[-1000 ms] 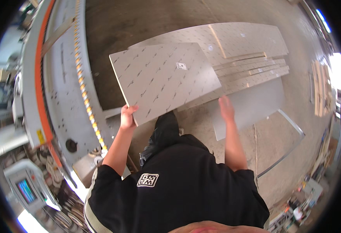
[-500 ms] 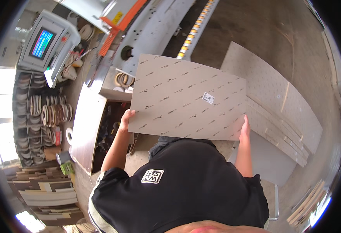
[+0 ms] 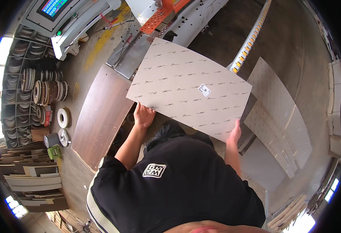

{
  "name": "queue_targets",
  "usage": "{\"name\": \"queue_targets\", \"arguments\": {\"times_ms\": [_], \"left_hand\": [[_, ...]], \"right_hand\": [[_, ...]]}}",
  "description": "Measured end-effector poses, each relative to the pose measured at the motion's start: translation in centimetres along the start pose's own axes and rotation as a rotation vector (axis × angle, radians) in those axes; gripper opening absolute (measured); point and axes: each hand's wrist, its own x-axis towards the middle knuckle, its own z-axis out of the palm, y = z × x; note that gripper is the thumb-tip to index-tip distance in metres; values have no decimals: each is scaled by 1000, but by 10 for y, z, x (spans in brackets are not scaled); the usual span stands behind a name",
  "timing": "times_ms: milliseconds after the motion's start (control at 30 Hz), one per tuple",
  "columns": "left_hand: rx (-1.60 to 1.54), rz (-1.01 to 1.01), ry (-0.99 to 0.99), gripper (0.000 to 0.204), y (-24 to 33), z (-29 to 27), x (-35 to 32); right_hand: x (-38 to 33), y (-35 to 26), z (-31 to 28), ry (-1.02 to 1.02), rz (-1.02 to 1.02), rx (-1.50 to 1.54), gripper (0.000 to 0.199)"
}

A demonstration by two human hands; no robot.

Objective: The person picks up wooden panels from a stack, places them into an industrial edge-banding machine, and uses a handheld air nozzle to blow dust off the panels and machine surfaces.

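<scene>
A light grey-beige panel (image 3: 178, 93), printed with repeated small dark lettering, is held out in front of me at a slant. A small white label (image 3: 204, 90) sits near its middle. My left hand (image 3: 144, 115) grips the near edge close to the left corner; its fingers go under the board and are partly hidden. At the right end, my right hand (image 3: 234, 134) holds the near right corner, thumb pointing up along the edge. The panel's far left corner reaches the grey metal bed (image 3: 129, 54) of a machine, below an orange perforated bar (image 3: 155, 21).
A roller rail (image 3: 243, 58) with yellow rollers runs beyond the panel. On the left stands a wood-grain table (image 3: 100, 112), with a control console (image 3: 48, 17) behind it. Edge-band rolls (image 3: 48, 91) fill a rack. More panels (image 3: 277, 116) lie at right. Board offcuts (image 3: 34, 171) are stacked at lower left.
The panel has turned clockwise and come closer to the machine. My left hand has slid from its left edge to its near edge. My view has shifted toward the machine.
</scene>
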Motion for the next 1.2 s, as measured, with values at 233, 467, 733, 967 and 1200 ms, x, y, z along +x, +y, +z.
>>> {"name": "queue_targets", "arguments": {"times_ms": [233,467,733,967,1200], "left_hand": [[674,-518,129,36,19,-9,13],[1143,-633,87,44,58,13,25],[1131,232,183,29,210,63,145],[1032,612,340,38,305,75,328],[1155,848,227,20,342,52,344]], "right_hand": [[-43,34,46,-351,213,130,58],[-53,43,69,-465,161,157,59],[-61,51,86,-499,178,237,61],[-55,47,94,-427,141,202,59],[-55,38,74,-387,125,153,54]]}}
